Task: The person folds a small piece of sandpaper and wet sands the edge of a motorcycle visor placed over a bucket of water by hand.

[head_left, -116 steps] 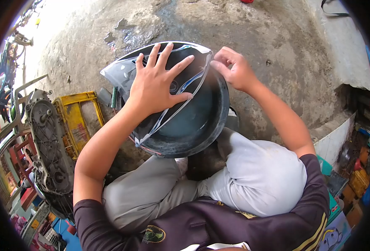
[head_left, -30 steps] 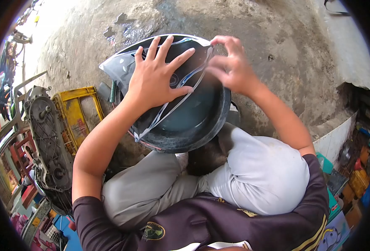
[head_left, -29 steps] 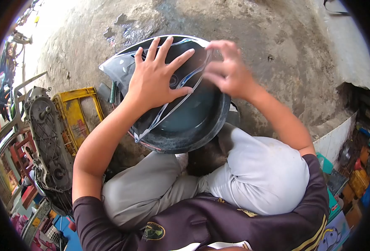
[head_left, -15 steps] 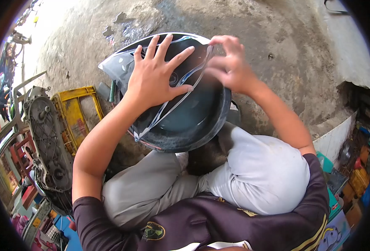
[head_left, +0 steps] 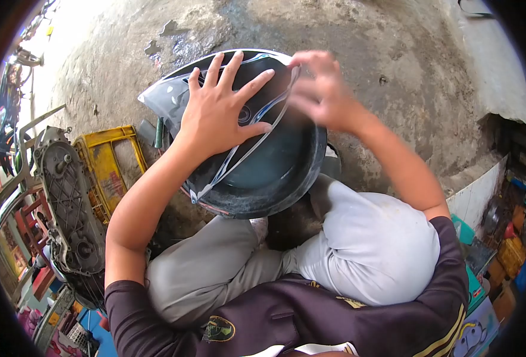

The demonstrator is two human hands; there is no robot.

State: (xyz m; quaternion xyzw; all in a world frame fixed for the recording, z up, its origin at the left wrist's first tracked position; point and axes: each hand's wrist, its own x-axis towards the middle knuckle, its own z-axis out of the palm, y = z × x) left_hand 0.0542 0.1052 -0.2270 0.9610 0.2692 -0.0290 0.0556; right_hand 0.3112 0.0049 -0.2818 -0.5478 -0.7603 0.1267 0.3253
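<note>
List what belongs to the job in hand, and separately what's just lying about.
In the job:
Left hand, spread on the dark panel
Right hand, blurred, at the panel's edge
Black basin, beneath the panel

Apparently just lying about:
Metal casing
Yellow crate-like piece
Green handle-like piece, near the basin

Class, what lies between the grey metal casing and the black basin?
In the head view: a yellow crate, a grey piece and a green object; lower down, the left forearm crosses.
</note>
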